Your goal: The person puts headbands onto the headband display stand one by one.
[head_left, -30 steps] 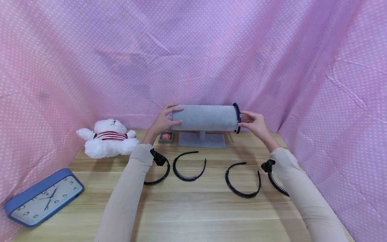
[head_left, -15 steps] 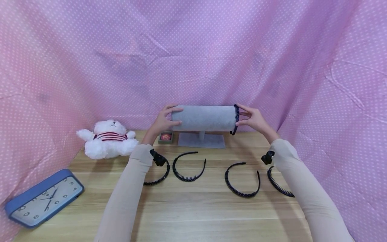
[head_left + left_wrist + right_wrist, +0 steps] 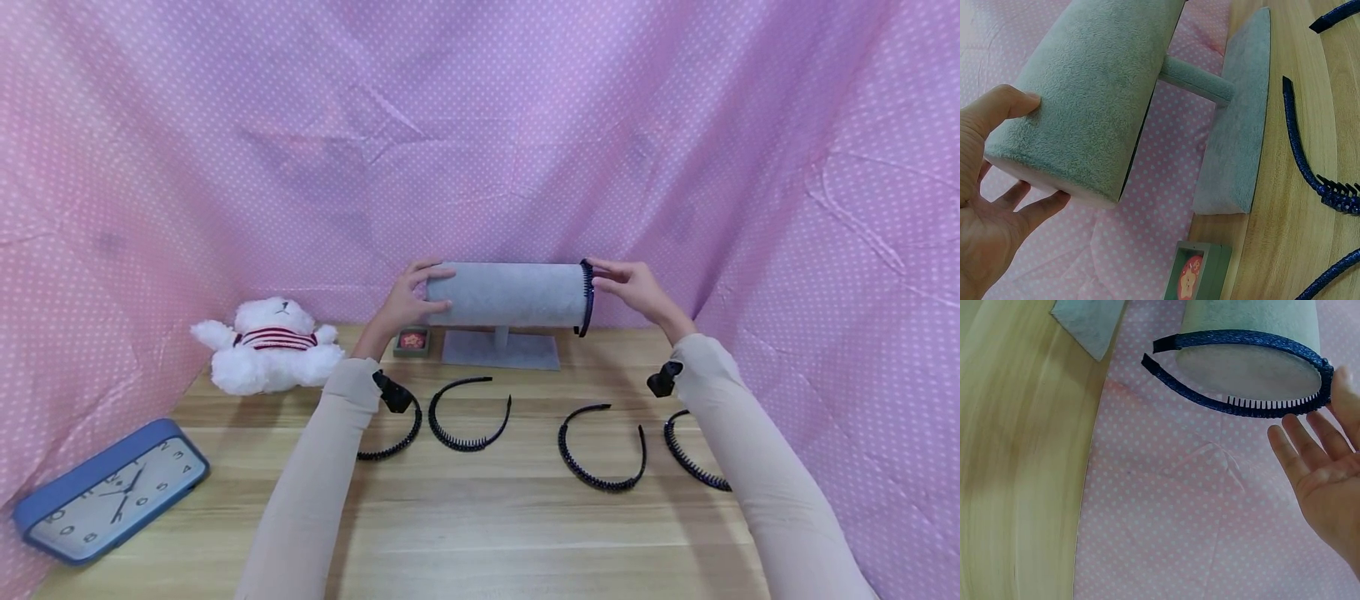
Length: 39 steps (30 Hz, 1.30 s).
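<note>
Clock (image 3: 112, 493): at the tabletop's (image 3: 525, 554) left edge.
Loose headbands (image 3: 600, 483): four, toothed, across the tabletop's middle; sleeves (image 3: 772, 500) partly hide two.
Plush bear (image 3: 273, 367): near the back left corner.
Left hand (image 3: 405, 298): gripping the left end of the grey display cylinder (image 3: 510, 293), its base (image 3: 480, 354) at the back edge.
Right hand (image 3: 636, 287): fingers nearly straight, touching the mounted headband (image 3: 588, 304).
Mounted headband: around the cylinder's right end, tips down.

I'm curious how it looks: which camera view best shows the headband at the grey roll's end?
The right wrist view: the headband appears close up, teeth and both tips visible. The head view shows it small and nearly edge-on; the left wrist view doesn't clearly show it.
</note>
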Each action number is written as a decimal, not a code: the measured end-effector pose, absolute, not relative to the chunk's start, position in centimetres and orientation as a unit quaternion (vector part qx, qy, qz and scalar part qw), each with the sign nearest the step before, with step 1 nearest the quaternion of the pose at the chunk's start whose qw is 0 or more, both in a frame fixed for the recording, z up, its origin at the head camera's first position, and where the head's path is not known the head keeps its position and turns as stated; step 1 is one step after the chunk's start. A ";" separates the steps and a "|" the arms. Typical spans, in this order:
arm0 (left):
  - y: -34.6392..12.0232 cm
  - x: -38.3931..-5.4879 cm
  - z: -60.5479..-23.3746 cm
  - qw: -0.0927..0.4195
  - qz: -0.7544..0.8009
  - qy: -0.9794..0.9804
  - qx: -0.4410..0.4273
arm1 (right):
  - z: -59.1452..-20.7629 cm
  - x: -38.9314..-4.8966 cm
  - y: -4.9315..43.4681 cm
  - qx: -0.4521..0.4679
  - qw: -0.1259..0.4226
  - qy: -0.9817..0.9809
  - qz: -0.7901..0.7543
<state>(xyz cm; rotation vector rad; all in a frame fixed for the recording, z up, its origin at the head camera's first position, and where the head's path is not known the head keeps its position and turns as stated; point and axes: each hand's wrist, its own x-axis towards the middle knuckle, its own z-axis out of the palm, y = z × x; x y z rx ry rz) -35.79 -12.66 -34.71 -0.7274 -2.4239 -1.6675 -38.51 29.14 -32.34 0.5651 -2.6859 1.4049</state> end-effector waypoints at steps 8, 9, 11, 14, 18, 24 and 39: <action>-12.8 -36.9 -35.7 0.059 -0.551 -0.798 -0.236 | -31.6 -39.7 29.0 0.157 0.015 -0.850 0.502; -12.8 -37.2 -36.1 0.060 -0.552 -0.798 -0.235 | -31.4 -39.8 29.0 0.155 0.004 -0.848 0.507; -13.0 -38.0 -36.7 0.064 -0.551 -0.799 -0.233 | -31.2 -40.1 29.2 0.157 -0.026 -0.846 0.509; -13.1 -38.5 -37.2 0.071 -0.548 -0.800 -0.234 | -31.0 -40.4 29.6 0.164 -0.070 -0.845 0.504; -13.1 -38.7 -37.3 0.075 -0.546 -0.800 -0.237 | -30.7 -40.6 29.8 0.175 -0.105 -0.846 0.492; -13.2 -38.5 -37.2 0.074 -0.545 -0.800 -0.238 | -30.6 -40.7 29.6 0.170 -0.111 -0.856 0.476; -13.2 -38.5 -37.3 0.076 -0.547 -0.798 -0.241 | -30.6 -40.0 27.9 0.198 -0.067 -0.870 0.447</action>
